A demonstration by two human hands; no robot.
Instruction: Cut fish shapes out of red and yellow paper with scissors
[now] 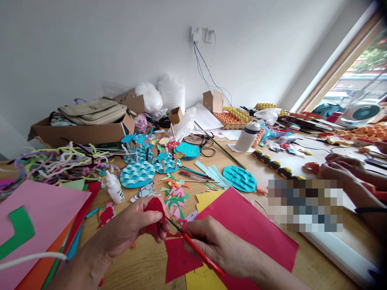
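Between its thumb and fingers, my left hand (148, 221) pinches a small red paper cutout (155, 206) with drawn lines on it. My right hand (208, 239) is closed on scissors (201, 255) with red handles, their blades pointing left and touching or very near the cutout's edge. Below the blades lies a piece of red paper (181, 257). A large red sheet (248, 229) spreads under and beyond my right hand, over yellow paper (202, 280). Paper scraps (177, 197) in green, pink and orange are scattered just past my hands.
A white glue bottle (114, 187) stands left of centre near blue wavy discs (137, 174). Coloured sheets (45, 209) pile up at left, below pipe cleaners (60, 161). Another person's hands (344, 167) work at right. A white tumbler (248, 137) stands farther back.
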